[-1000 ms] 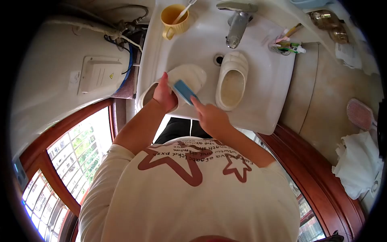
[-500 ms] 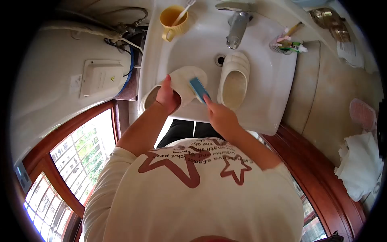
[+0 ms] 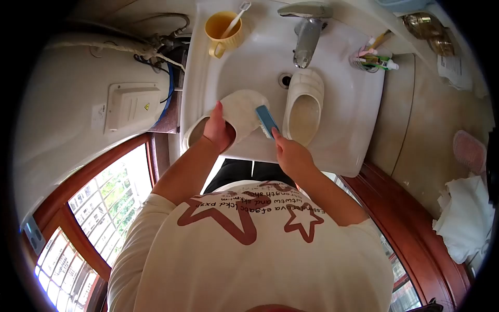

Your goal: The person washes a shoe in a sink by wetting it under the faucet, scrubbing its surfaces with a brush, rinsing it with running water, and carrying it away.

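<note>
A white slipper (image 3: 245, 106) is tilted over the front left of the white sink (image 3: 343, 148). My left hand (image 3: 219, 129) grips it at the opening, thumb on the outside and the other fingers partly hidden inside. In my right hand (image 3: 292, 154) is a blue scrubbing brush (image 3: 266, 120) with pale bristles, held by its near end. The bristles are right at the slipper's toe side. Right of the brush, a second white slipper (image 3: 305, 109) lies in the basin, its toe toward the drain (image 3: 285, 80).
A yellow mug (image 3: 218, 31) with a toothbrush (image 3: 236, 20) stands on the sink's back left corner. The faucet (image 3: 307, 39) rises at the back. A cup of toothbrushes and tubes (image 3: 366, 58) sits at the right rim. White cloth (image 3: 464, 216) hangs at far right.
The brush in my right hand has moved slightly right and toward me along the slipper. My left hand keeps its grip on the slipper.
</note>
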`<move>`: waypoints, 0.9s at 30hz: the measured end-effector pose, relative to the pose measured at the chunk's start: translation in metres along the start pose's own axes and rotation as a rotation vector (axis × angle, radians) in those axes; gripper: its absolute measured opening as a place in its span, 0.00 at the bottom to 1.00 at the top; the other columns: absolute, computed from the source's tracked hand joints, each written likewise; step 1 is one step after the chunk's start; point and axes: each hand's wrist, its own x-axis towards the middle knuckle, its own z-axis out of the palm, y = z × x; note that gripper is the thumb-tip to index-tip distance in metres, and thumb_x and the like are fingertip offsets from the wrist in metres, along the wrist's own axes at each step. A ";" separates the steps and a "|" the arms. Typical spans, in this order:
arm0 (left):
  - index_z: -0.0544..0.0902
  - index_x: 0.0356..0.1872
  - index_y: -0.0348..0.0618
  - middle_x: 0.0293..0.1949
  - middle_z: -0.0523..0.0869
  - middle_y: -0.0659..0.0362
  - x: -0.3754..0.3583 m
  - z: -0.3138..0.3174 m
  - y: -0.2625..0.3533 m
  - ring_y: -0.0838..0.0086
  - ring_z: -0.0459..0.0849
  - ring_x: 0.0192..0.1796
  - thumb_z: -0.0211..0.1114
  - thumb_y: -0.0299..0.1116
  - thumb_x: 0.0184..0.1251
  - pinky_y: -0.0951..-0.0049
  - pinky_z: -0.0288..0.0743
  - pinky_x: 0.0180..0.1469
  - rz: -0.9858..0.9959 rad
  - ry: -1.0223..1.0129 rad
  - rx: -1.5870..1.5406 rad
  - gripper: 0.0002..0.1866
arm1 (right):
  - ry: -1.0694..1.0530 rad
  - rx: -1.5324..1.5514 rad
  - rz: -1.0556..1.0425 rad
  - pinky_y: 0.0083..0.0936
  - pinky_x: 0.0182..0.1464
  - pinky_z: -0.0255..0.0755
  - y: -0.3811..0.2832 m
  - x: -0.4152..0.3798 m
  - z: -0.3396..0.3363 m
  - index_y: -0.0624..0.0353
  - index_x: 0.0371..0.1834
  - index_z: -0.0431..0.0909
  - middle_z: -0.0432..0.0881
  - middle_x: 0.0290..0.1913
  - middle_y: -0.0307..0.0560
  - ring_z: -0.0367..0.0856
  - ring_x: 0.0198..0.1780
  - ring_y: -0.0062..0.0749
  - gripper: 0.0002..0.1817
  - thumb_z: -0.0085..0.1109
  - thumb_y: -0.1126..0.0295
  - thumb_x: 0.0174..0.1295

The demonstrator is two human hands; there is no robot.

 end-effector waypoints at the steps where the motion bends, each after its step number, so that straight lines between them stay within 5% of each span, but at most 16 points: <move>1: 0.64 0.71 0.38 0.71 0.70 0.49 0.000 -0.001 -0.001 0.55 0.69 0.72 0.38 0.55 0.81 0.54 0.58 0.76 0.005 0.025 -0.007 0.32 | 0.001 0.001 -0.002 0.49 0.40 0.75 0.000 0.009 0.002 0.44 0.73 0.66 0.83 0.35 0.59 0.83 0.39 0.54 0.26 0.46 0.68 0.70; 6: 0.64 0.72 0.39 0.72 0.69 0.50 0.009 -0.012 0.001 0.55 0.68 0.73 0.38 0.54 0.81 0.54 0.57 0.76 0.014 -0.115 0.047 0.32 | 0.223 0.294 -0.171 0.46 0.37 0.74 -0.031 0.105 -0.001 0.44 0.68 0.71 0.83 0.34 0.54 0.82 0.37 0.57 0.22 0.48 0.67 0.70; 10: 0.64 0.72 0.39 0.72 0.69 0.50 0.001 -0.007 0.001 0.55 0.68 0.72 0.38 0.54 0.81 0.55 0.58 0.76 -0.025 -0.043 0.018 0.31 | 0.204 0.280 -0.226 0.45 0.36 0.73 -0.021 0.058 -0.007 0.43 0.69 0.70 0.84 0.35 0.52 0.82 0.36 0.57 0.23 0.48 0.67 0.70; 12: 0.64 0.72 0.39 0.71 0.69 0.50 0.000 -0.003 0.000 0.55 0.68 0.72 0.38 0.54 0.81 0.55 0.58 0.76 -0.006 -0.021 0.015 0.32 | -0.028 0.181 -0.227 0.46 0.37 0.73 -0.018 0.009 -0.023 0.44 0.69 0.70 0.83 0.35 0.55 0.81 0.36 0.57 0.23 0.48 0.67 0.70; 16: 0.63 0.72 0.39 0.71 0.69 0.50 0.002 -0.007 -0.001 0.55 0.69 0.71 0.39 0.53 0.81 0.55 0.56 0.76 0.018 0.037 0.088 0.31 | 0.203 0.024 -0.270 0.50 0.37 0.75 -0.038 0.029 -0.011 0.47 0.69 0.70 0.83 0.33 0.57 0.82 0.34 0.57 0.24 0.46 0.68 0.69; 20: 0.65 0.71 0.39 0.70 0.70 0.50 -0.001 -0.005 -0.001 0.56 0.69 0.71 0.40 0.52 0.81 0.56 0.58 0.75 0.008 -0.067 0.079 0.30 | 0.180 0.031 -0.189 0.49 0.40 0.76 -0.072 0.081 -0.021 0.49 0.68 0.71 0.84 0.35 0.56 0.83 0.35 0.57 0.23 0.46 0.68 0.69; 25: 0.66 0.70 0.39 0.67 0.73 0.49 0.004 -0.013 -0.006 0.58 0.71 0.70 0.47 0.47 0.80 0.57 0.64 0.72 -0.055 -0.084 -0.016 0.27 | 0.049 0.122 -0.202 0.41 0.39 0.73 -0.017 0.022 -0.027 0.43 0.71 0.70 0.80 0.33 0.54 0.81 0.35 0.47 0.26 0.49 0.68 0.68; 27: 0.67 0.69 0.39 0.64 0.76 0.51 0.001 -0.017 -0.018 0.60 0.73 0.67 0.52 0.41 0.79 0.61 0.67 0.69 -0.032 0.033 0.069 0.24 | -0.017 0.100 -0.119 0.42 0.40 0.74 -0.008 -0.003 -0.053 0.36 0.69 0.72 0.83 0.37 0.58 0.82 0.37 0.53 0.24 0.49 0.65 0.69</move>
